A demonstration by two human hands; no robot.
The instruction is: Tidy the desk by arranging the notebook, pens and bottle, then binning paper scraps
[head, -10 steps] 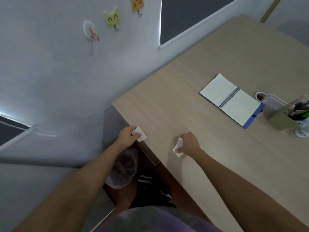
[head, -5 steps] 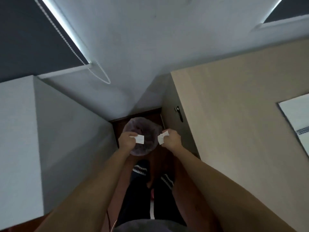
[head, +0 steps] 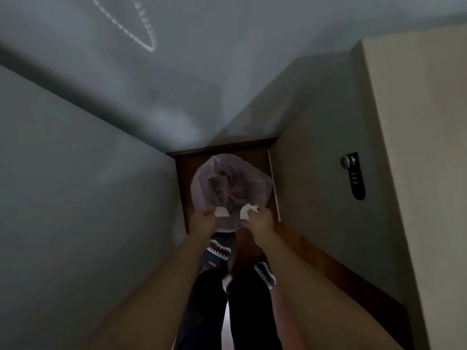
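Note:
A round bin (head: 231,184) lined with a pale pink plastic bag stands on the brown floor, in the narrow gap between the wall and the desk. My left hand (head: 202,221) pinches a white paper scrap (head: 222,212) over the bin's near rim. My right hand (head: 260,221) grips a second, crumpled white scrap (head: 246,210) right beside it, also over the near rim. The notebook, pens and bottle are out of view.
The desk's side panel (head: 318,173) rises on the right, with a black dial lock (head: 355,175) on it. A grey wall (head: 88,198) closes the left side. My feet in shark-pattern slippers (head: 219,251) stand just behind the bin.
My view has swung from the desktop down to the floor. Both hands carried their scraps off the desk edge and now hold them over the bin.

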